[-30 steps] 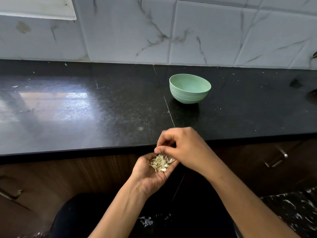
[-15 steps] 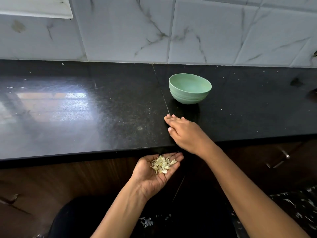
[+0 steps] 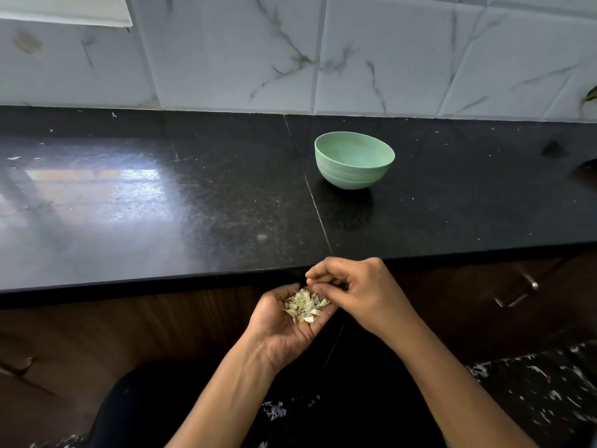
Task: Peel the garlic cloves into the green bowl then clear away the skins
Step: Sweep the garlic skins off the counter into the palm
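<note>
Left grip [image 3: 284, 321] lies palm up and loosely cupped just below the front edge of the tabletop [image 3: 193, 205], carrying a small heap of garlic skins [image 3: 305, 307] on its palm and fingers. Right grip [image 3: 358, 286] sits just beside it with fingers curled and tips drawn together at the heap's far edge; whether they pinch a skin cannot be told. Well beyond both grips, slightly toward the right one, the green bowl [image 3: 349, 179] stands upright on the tabletop.
</note>
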`<control>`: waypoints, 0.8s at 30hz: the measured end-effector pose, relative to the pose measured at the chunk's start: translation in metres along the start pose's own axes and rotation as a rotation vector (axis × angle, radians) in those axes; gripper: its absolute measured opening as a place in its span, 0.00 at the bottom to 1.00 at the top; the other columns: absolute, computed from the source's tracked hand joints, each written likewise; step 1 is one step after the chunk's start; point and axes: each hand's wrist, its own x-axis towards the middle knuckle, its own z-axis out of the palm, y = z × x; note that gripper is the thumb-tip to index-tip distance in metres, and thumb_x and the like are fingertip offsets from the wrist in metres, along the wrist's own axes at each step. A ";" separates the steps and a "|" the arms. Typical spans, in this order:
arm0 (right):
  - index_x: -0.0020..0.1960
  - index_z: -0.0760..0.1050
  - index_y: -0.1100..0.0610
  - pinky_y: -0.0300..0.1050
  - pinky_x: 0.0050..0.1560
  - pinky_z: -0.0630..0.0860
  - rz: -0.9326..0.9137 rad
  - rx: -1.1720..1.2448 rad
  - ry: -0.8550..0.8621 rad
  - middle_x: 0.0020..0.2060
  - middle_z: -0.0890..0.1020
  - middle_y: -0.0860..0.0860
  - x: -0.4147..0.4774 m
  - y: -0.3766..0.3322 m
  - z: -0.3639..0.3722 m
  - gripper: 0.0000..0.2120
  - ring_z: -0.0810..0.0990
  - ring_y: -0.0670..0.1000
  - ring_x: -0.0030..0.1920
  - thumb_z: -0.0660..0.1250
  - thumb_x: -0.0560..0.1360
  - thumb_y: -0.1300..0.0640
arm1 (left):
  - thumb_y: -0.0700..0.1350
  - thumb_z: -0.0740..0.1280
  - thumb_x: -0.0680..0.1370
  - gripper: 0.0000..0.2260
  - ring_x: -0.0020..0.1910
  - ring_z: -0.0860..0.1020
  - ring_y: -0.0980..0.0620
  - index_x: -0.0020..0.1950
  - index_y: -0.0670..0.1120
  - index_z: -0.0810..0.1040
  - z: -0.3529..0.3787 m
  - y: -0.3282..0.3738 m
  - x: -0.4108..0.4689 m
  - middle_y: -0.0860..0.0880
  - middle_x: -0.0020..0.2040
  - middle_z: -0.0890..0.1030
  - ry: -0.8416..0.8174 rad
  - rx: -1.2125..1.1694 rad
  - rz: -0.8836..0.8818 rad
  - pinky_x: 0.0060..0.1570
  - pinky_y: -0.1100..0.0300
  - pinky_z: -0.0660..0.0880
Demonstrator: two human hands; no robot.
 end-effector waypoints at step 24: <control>0.43 0.76 0.53 0.36 0.50 0.74 -0.020 -0.082 0.246 0.48 0.76 0.42 -0.022 -0.024 0.048 0.07 0.75 0.44 0.53 0.68 0.69 0.64 | 0.38 0.63 0.71 0.06 0.35 0.83 0.47 0.42 0.37 0.79 -0.005 -0.008 -0.025 0.41 0.39 0.81 0.003 0.163 0.184 0.36 0.57 0.81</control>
